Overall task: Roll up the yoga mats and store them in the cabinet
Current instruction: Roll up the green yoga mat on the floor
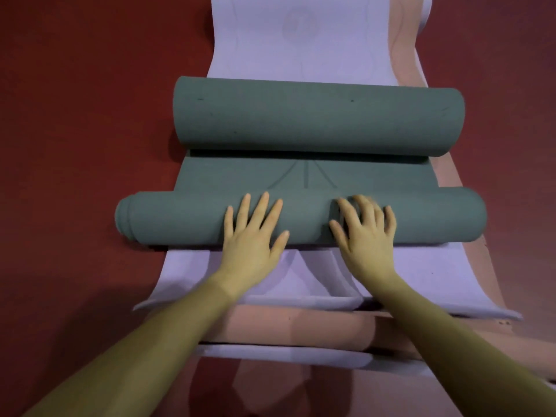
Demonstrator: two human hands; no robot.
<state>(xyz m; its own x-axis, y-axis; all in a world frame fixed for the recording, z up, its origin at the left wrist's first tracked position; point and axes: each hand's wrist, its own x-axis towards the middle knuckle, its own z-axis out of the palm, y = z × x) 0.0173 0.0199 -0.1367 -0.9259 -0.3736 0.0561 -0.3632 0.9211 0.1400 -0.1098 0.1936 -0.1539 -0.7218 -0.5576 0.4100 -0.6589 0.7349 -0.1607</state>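
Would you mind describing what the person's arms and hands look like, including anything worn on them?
Both arms are bare as far up as the view shows, with no sleeves visible. The left hand and right hand wear no gloves, and I can see no rings, watch or bracelets on fingers or wrists. The right hand's fingers are slightly blurred, so small details there are uncertain.

Green yoga mat (301,173) is seen rolled from both ends: far roll (319,120) and near roll (180,218), with a short flat strip between. Left hand (252,233) is laid flat on the near roll, fingers spread. Right hand (365,233) is pressed on the same roll just beside it, fingers slightly curled. Underneath, a lavender mat (301,49) and a pink mat (294,326) are stacked on the red floor (75,130).
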